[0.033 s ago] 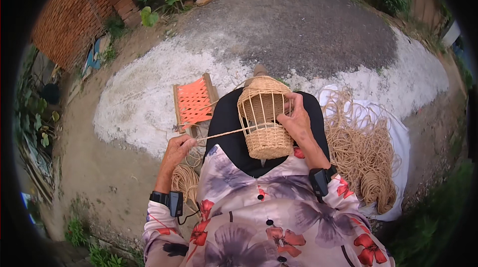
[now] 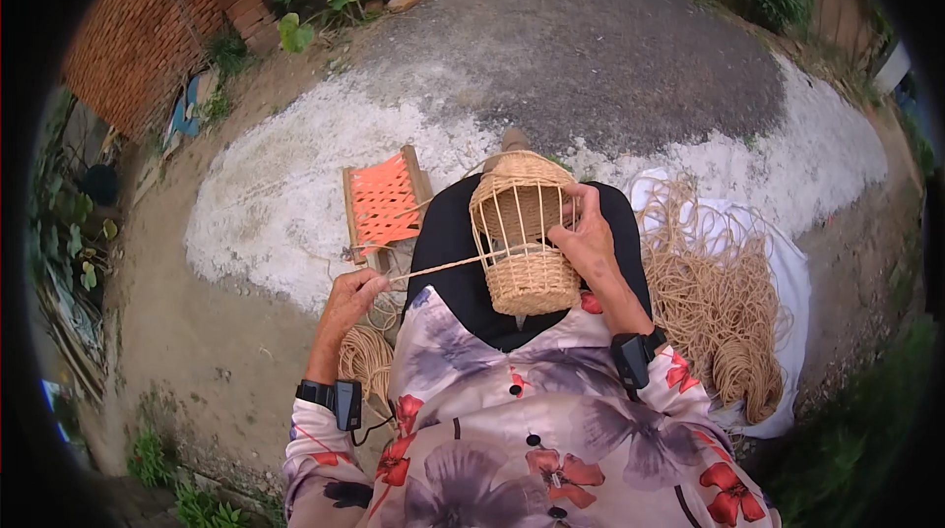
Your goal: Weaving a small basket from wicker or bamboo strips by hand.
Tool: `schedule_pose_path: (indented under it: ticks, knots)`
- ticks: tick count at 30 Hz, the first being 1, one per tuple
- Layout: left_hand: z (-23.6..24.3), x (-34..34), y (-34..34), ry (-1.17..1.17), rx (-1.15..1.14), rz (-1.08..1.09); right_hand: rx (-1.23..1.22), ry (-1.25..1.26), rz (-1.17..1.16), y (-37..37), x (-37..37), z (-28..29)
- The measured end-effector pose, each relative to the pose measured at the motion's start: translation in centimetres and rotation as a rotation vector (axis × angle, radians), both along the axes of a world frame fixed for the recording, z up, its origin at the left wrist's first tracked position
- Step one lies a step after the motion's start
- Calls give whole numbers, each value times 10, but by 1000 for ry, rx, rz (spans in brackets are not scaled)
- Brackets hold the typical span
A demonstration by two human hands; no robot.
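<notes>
On my lap lies a partly woven wicker basket (image 2: 533, 282), its woven bottom toward me and bare upright stakes between that and another woven band farther off. My right hand (image 2: 583, 233) grips the basket's right side, thumb on the outside and fingers partly hidden behind the stakes. From the basket's left side a tan twisted cord (image 2: 440, 268) runs taut to my left hand (image 2: 354, 294), where thumb and fingers pinch it. The cord passes among the stakes just above the woven bottom part.
A small wooden stool (image 2: 384, 201) with orange webbing stands at left. A coil of cord (image 2: 366, 359) lies by my left forearm. At right, a large tangled heap of cord (image 2: 714, 302) rests on a white sheet (image 2: 795, 331). Brick walls (image 2: 148, 31) and plants edge the yard.
</notes>
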State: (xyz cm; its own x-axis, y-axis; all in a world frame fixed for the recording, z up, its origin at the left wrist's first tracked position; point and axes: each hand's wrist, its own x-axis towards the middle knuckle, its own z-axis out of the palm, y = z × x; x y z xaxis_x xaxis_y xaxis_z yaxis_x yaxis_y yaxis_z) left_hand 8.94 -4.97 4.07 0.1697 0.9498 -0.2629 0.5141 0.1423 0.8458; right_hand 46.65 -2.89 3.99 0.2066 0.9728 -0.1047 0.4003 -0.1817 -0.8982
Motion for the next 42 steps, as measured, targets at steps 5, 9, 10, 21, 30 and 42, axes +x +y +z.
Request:
schedule_pose_path:
  ticks: [5,9,10,21,30,42]
  knots:
    - [0,-9,-7,-49,-22,10,27,39,-12,0,-3,-1]
    - [0,-10,6,25,125,49,91,54,-39,0,-1,-9]
    - [3,-7,9,49,125,84,93,55,-39,0,-3,-7]
    - [19,101,-27,-759,-595,218,94,-97,-43,-10,-6,-5]
    - [-8,141,16,-1025,-370,252,138,82,-61,-15,-2,-11]
    - [-16,168,37,-345,130,95,121,130,-48,-14,2,-17]
